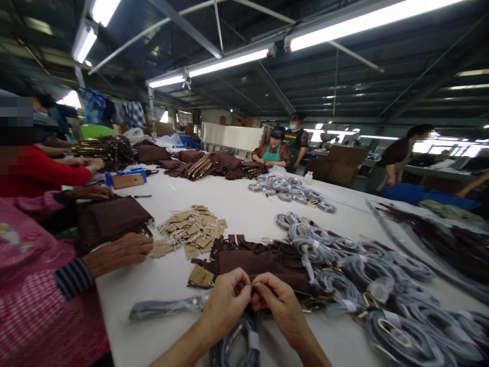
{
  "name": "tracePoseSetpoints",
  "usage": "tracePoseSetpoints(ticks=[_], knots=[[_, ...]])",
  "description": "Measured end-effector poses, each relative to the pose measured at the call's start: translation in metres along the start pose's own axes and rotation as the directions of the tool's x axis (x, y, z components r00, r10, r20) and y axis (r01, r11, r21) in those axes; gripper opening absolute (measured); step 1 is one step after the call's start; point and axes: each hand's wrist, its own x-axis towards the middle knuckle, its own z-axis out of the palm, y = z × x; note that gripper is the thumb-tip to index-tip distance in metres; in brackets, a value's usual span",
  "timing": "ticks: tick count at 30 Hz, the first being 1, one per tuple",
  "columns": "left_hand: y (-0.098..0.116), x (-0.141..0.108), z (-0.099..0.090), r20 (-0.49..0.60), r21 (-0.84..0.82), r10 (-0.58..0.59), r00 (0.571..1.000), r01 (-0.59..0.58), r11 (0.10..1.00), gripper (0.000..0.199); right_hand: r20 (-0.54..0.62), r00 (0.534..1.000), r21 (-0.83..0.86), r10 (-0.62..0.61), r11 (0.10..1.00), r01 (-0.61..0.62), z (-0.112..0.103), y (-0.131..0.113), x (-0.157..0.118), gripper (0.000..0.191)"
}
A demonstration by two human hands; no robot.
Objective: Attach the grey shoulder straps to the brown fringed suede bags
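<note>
My left hand (228, 295) and my right hand (275, 295) meet at the front edge of a brown fringed bag (248, 262). Both are closed, fingertips pinched close together. Whatever small part they grip is hidden by the fingers. The bag lies flat on the white table, a tan paper tag (200, 276) at its left corner. Below my hands is a coiled strap in clear wrap (229, 345), bound with a white band. Left of my left hand lies a wrapped grey strip (166, 307).
Many wrapped coiled straps (367, 270) cover the right side. A heap of tan tags (193, 227) lies beyond the bag. At left, a co-worker's hand (122, 255) rests near another brown bag (114, 219). A phone (128, 180) and stacked brown bags (217, 165) are farther back.
</note>
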Motion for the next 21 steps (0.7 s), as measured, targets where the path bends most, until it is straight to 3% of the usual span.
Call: tracePoseSetpoints(ticks=[10, 14, 16, 21], knots=[[-0.0008, -0.0015, 0.0006, 0.018, -0.001, -0.016, 1.0, 0.016, 1.0, 0.011, 0.034, 0.999, -0.042, -0.007, 0.999, 0.009, -0.0012, 0.0001, -0.001, 0.037], [0.0005, -0.0018, 0.0, 0.025, 0.046, -0.012, 1.0, 0.011, 0.999, 0.011, 0.072, 0.996, -0.141, -0.054, 0.988, 0.063, -0.0046, -0.0022, -0.0015, 0.032], [0.0016, -0.0028, 0.0004, 0.025, 0.08, -0.006, 1.0, 0.004, 0.997, 0.012, 0.099, 0.987, -0.263, -0.127, 0.953, 0.149, -0.0073, -0.0034, -0.002, 0.029], [-0.0003, -0.005, 0.0057, -0.001, 0.167, 0.005, 1.0, -0.005, 0.986, 0.014, 0.189, 0.934, -0.54, -0.305, 0.762, 0.358, -0.0061, -0.001, -0.0011, 0.025]])
